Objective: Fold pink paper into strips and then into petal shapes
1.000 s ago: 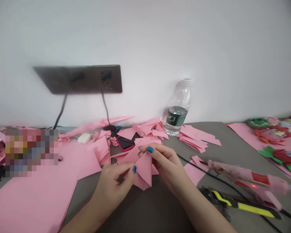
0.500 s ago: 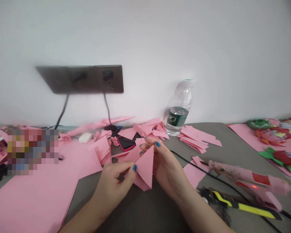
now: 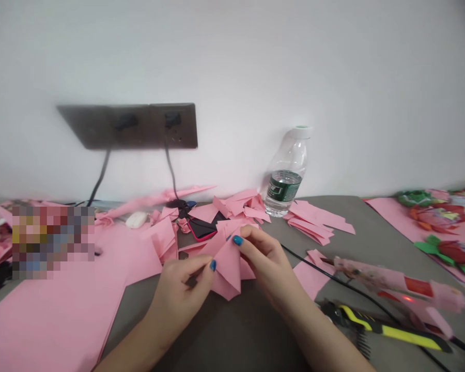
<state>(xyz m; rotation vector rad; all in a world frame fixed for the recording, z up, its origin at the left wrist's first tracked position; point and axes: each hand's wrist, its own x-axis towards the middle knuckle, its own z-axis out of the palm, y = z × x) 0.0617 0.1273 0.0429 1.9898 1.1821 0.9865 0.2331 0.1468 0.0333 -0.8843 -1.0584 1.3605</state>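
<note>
A piece of pink paper [image 3: 228,271], partly folded, is held up between my two hands over the grey tabletop. My left hand [image 3: 186,287] pinches its left edge between thumb and fingers. At the upper right edge, my right hand [image 3: 261,256] grips the paper with thumb and fingertips. A creased flap hangs down toward me. Just behind the paper lie a dark phone with a red edge [image 3: 202,230] and loose pink paper pieces [image 3: 240,202].
A pink glue gun [image 3: 395,279] with a lit red light and yellow-black pliers [image 3: 411,336] lie at right. A water bottle [image 3: 283,175] stands by the wall. Large pink sheets [image 3: 70,305] cover the left. Paper flowers [image 3: 445,217] rest far right. A black cable [image 3: 318,271] crosses the table.
My right hand has turned, its thumb and fingers now bent over the paper's upper edge. The paper has tilted, and its peak has dropped slightly. My left hand has barely moved.
</note>
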